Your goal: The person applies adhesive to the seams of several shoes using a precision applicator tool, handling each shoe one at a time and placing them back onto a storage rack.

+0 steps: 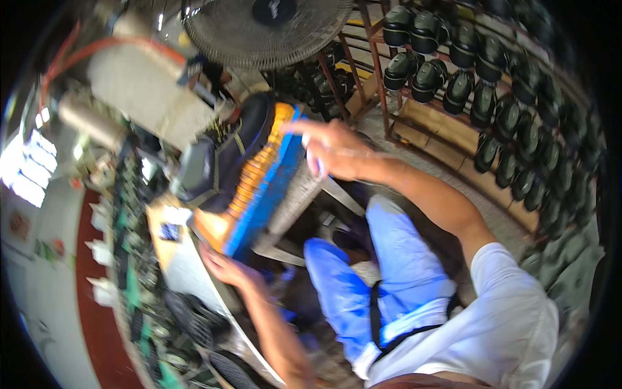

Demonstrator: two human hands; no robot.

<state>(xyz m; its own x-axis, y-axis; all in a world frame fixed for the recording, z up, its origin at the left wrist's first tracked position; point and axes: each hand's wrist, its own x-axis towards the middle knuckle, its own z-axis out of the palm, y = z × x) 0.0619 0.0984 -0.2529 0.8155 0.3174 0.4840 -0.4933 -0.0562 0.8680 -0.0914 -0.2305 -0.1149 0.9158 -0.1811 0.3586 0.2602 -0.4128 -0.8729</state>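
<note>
A dark shoe [223,155] with a grey toe and yellowish laces lies tilted on a ribbed orange block [259,159] with a blue side [262,191]. Above the shoe sits a bulky pale machine part [139,87]. My left hand [228,267] is at the block's near lower end, fingers stretched toward it; contact is blurred. By the far upper end, my right hand [332,150] has its index finger extended across the block's edge and the other fingers loosely bent. Nothing shows in either hand.
A large fan [269,29] stands at the back. Racks of dark shoes [483,104] fill the right side. Along the left runs a long row of shoes and parts [129,227]. Dark soles [191,318] lie by a white curved table edge [227,311], near my left forearm.
</note>
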